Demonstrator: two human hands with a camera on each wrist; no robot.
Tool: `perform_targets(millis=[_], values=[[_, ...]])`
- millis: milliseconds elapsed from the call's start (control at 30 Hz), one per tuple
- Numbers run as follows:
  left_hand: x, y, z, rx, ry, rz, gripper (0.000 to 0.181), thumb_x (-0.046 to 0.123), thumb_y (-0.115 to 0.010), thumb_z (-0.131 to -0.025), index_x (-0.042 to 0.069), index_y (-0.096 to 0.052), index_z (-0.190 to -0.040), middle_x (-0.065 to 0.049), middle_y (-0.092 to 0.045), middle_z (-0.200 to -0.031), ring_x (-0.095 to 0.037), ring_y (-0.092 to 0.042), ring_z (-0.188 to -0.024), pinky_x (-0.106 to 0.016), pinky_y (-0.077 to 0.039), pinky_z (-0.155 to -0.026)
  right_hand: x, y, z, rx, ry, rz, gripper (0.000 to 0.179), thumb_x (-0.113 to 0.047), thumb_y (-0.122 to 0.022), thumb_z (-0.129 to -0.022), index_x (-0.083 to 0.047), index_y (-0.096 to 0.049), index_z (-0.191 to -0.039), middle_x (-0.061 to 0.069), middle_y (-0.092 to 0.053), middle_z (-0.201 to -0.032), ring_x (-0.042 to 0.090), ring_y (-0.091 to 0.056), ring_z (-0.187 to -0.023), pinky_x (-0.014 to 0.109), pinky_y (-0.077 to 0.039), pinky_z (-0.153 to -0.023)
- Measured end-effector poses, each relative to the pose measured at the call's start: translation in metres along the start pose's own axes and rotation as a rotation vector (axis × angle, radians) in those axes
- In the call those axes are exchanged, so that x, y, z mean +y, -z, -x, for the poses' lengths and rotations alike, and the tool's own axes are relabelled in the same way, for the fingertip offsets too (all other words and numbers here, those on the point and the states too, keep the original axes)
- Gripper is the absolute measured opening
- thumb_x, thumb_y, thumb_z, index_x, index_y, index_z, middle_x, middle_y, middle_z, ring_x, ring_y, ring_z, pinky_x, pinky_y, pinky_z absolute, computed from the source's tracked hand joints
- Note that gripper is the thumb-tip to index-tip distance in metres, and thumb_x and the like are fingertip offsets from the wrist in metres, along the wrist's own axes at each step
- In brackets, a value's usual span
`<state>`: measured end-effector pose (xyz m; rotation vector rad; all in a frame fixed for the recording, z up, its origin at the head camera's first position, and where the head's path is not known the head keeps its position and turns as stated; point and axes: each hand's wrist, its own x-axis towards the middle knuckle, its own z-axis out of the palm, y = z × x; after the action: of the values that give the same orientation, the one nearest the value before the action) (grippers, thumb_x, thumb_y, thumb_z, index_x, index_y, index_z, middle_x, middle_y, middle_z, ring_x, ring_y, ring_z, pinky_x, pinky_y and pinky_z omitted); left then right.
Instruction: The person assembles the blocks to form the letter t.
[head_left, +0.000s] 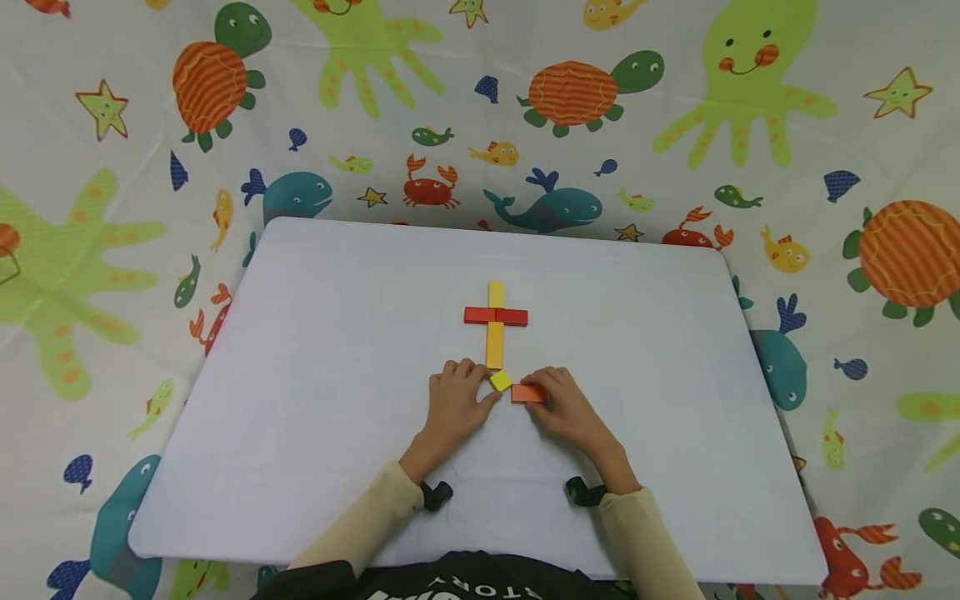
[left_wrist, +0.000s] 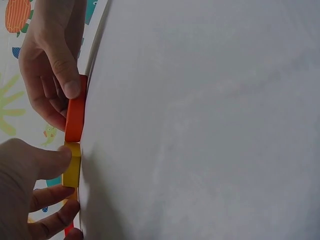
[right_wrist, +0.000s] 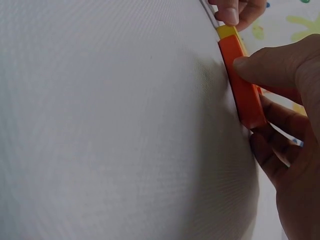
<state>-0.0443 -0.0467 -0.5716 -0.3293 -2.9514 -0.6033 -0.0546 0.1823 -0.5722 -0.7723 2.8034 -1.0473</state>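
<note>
In the head view, my left hand point(head_left: 456, 398) pinches a small yellow block point(head_left: 500, 381), turned at an angle, between thumb and fingers. Just right of it, my right hand point(head_left: 567, 407) grips an orange rectangular block point(head_left: 528, 393), thumb on the near side and fingers on the far side. The left wrist view has the yellow block point(left_wrist: 71, 165) end to end with the orange block point(left_wrist: 76, 115). Directly beyond both hands lies a cross of flat blocks: a yellow upper block point(head_left: 496, 293), two red blocks point(head_left: 513, 317) side by side, and a longer yellow-orange block point(head_left: 495, 346) below.
The blocks lie on a white tabletop point(head_left: 360, 300) with rounded corners. Around and under it spreads a cloth point(head_left: 420, 75) printed with sea animals. Dark bands point(head_left: 437, 496) circle both wrists, and the person's dark top point(head_left: 465, 575) is at the near edge.
</note>
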Motion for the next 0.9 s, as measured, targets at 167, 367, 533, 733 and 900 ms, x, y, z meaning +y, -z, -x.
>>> perform_targets(millis=[167,367,533,733,900], values=[[0.0003,0.0006,-0.0002,0.008,-0.009,-0.001,0.034,0.040,-0.082,-0.089,0.017,-0.071,-0.112,-0.006,-0.067,-0.108,-0.028,-0.059,-0.103,-0.048,-0.051,-0.079,0.0007,-0.0003,-0.0001,-0.010,-0.016,0.000,0.034,-0.008,-0.081,-0.089,-0.011,-0.068,-0.121,0.005,-0.069,-0.122,0.025,-0.057,-0.114,0.044,-0.052,-0.099],[-0.0005,-0.0004,-0.0005,0.014,-0.011,-0.004,0.034,0.041,-0.082,-0.090,0.017,-0.071,-0.111,-0.005,-0.067,-0.108,-0.028,-0.059,-0.102,-0.048,-0.051,-0.078,0.0004,0.0002,-0.0007,-0.007,-0.014,-0.006,0.035,-0.006,-0.080,-0.089,-0.010,-0.068,-0.121,0.007,-0.068,-0.121,0.027,-0.057,-0.113,0.045,-0.053,-0.098],[-0.0003,-0.0005,-0.0014,0.023,-0.010,0.002,0.034,0.041,-0.082,-0.089,0.017,-0.071,-0.110,-0.005,-0.067,-0.107,-0.028,-0.059,-0.101,-0.047,-0.050,-0.078,0.0007,0.0009,-0.0011,-0.011,-0.021,-0.002,0.036,-0.006,-0.080,-0.089,-0.010,-0.067,-0.122,0.008,-0.068,-0.123,0.027,-0.057,-0.114,0.046,-0.053,-0.100],[-0.0002,-0.0017,-0.0018,0.020,-0.006,0.006,0.033,0.041,-0.082,-0.089,0.017,-0.071,-0.110,-0.005,-0.067,-0.107,-0.027,-0.059,-0.101,-0.046,-0.049,-0.078,0.0020,0.0009,-0.0011,-0.015,-0.022,-0.003,0.035,-0.007,-0.080,-0.089,-0.009,-0.068,-0.122,0.008,-0.068,-0.123,0.028,-0.057,-0.115,0.046,-0.052,-0.100],[-0.0001,-0.0014,-0.0014,0.018,-0.003,0.008,0.033,0.041,-0.082,-0.089,0.017,-0.071,-0.110,-0.004,-0.067,-0.107,-0.027,-0.059,-0.101,-0.047,-0.049,-0.078,0.0000,0.0015,-0.0010,-0.015,-0.017,0.001,0.035,-0.008,-0.080,-0.090,-0.009,-0.068,-0.122,0.008,-0.068,-0.123,0.028,-0.057,-0.114,0.046,-0.053,-0.100]])
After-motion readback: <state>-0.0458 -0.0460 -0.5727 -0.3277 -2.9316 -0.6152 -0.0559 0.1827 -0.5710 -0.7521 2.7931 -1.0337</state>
